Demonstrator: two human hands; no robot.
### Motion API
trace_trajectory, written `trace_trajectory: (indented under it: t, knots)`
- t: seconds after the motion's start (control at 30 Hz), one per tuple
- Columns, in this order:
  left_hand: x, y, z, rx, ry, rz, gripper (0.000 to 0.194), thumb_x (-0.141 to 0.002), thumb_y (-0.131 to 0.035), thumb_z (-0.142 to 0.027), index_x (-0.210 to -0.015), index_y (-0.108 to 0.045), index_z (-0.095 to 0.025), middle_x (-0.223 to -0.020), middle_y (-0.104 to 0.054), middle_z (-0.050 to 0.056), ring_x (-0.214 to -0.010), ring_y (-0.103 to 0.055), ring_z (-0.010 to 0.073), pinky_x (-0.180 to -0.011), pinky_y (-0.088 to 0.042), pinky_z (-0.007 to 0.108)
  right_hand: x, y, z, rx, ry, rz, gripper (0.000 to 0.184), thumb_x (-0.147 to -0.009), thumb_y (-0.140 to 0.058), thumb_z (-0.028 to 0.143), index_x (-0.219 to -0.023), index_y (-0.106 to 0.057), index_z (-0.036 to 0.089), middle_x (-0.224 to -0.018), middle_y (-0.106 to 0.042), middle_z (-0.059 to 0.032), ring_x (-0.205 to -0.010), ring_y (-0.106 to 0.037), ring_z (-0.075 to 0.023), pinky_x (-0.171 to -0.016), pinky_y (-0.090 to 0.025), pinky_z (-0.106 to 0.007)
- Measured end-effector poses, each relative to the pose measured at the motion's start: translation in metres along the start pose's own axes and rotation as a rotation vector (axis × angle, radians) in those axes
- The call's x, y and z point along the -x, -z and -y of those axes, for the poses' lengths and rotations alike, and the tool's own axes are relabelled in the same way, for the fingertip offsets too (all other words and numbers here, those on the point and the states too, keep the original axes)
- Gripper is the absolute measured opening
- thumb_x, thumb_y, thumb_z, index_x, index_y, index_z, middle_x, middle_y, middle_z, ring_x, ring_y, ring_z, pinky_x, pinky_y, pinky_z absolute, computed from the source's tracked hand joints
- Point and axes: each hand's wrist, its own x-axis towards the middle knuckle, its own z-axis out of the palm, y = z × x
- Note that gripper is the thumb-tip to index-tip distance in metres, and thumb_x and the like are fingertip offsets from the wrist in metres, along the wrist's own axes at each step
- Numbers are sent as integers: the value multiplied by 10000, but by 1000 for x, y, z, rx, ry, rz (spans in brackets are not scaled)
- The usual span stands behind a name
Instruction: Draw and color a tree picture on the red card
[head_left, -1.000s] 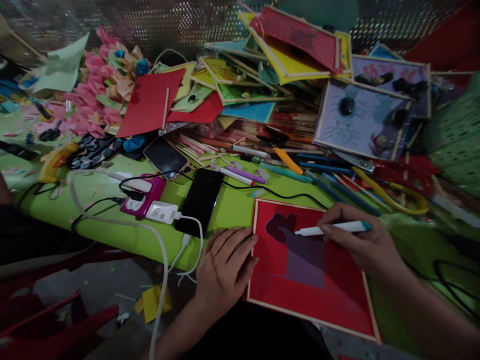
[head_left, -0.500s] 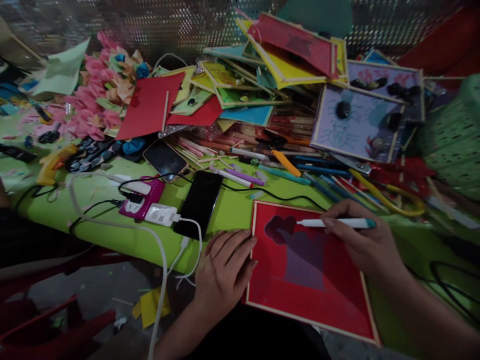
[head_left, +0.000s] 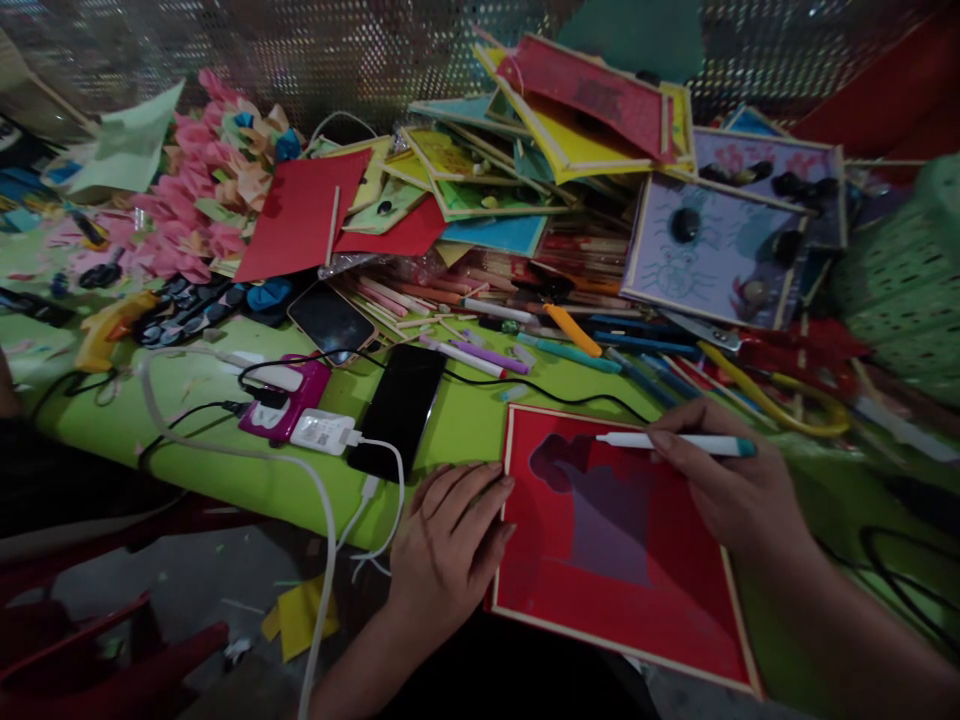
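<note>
My right hand (head_left: 724, 475) is closed around a white marker pen (head_left: 634, 440) with a teal end. Its tip points left, at the top edge of a dark purple patch on a red card (head_left: 682, 600) framed with thin wooden strips. Whether the tip touches the card I cannot tell. The purple area has a rounded dark blob at upper left and a lighter block below. Stretched out flat, my left hand (head_left: 450, 545) lies at the card's left edge, fingertips and thumb against the frame. The card's lower part reaches past the table's front edge.
A black phone (head_left: 401, 405) and a purple power strip (head_left: 289, 400) with cables lie to the left. Behind are scattered pens, yellow-handled scissors (head_left: 795, 400), a yellow glue gun (head_left: 112, 325), piled framed cards (head_left: 577, 95), pink paper flowers (head_left: 180, 200) and a green basket (head_left: 911, 280).
The marker tip has shifted very slightly to the right with my right hand. My left hand and the card stay in place.
</note>
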Motion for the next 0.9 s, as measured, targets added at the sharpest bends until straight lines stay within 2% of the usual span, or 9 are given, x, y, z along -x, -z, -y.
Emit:
trace_trajectory:
  t: [0.3, 0.5, 0.9]
  knots:
    - [0, 0, -1, 7, 5, -3, 309, -1140, -579, -210, -1413, -724, -189, -1388, -826, 66, -1281, -747, 245, -1207, -497, 419, 1, 0, 4, -16, -19, 29, 404, -848, -900, 602, -751, -721, 252, -666, -640, 6, -618, -524, -171, -560, -392, -303]
    - [0, 0, -1, 12, 7, -1, 310, -1130, -605, -206, -1415, -726, -188, -1389, -826, 69, -1280, -746, 244, -1221, -495, 419, 2, -1, 13, 18, -37, 122, 320, -850, -876, 529, -750, -759, 248, -608, -637, 1, -556, -482, -160, -518, -352, -299]
    - [0, 1, -1, -9, 12, 20, 323, -1121, -610, -208, -1423, -723, -207, -1395, -828, 67, -1284, -759, 247, -1186, -535, 437, 2, -4, 26, 55, -6, 188, 336, -823, -869, 535, -717, -772, 231, -612, -656, -15, -548, -521, -155, -499, -357, -274]
